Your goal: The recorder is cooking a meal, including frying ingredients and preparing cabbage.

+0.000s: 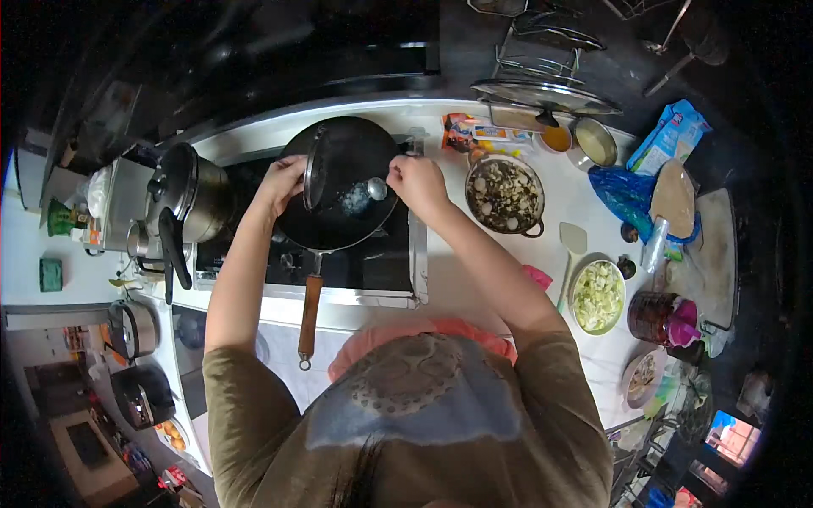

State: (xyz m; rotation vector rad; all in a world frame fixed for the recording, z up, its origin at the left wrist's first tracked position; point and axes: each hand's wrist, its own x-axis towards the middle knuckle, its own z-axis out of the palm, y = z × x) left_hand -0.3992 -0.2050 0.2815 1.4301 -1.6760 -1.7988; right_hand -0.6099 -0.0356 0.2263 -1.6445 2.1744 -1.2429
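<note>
A black wok (346, 232) with a wooden handle (310, 311) sits on the black hob (375, 273). Above its left part, my left hand (284, 181) grips a round, metal-rimmed object (309, 184), tilted nearly edge-on; whether it is a glass lid or another vessel is unclear. My right hand (416, 181) has its fingers closed at the right end of a small metal spoon (377, 188); the handle is mostly hidden. The spoon's bowl is over the wok. Left of the spoon, a whitish, grainy patch (356, 200) shows against the black surface.
A pressure cooker (197, 197) stands left of the wok. To the right are a pot of dark mixed food (505, 193), a spatula (573, 244), a bowl of chopped greens (598, 297), a saucepan (595, 143) and a jar of dark contents (651, 317). Lids (546, 95) lean behind.
</note>
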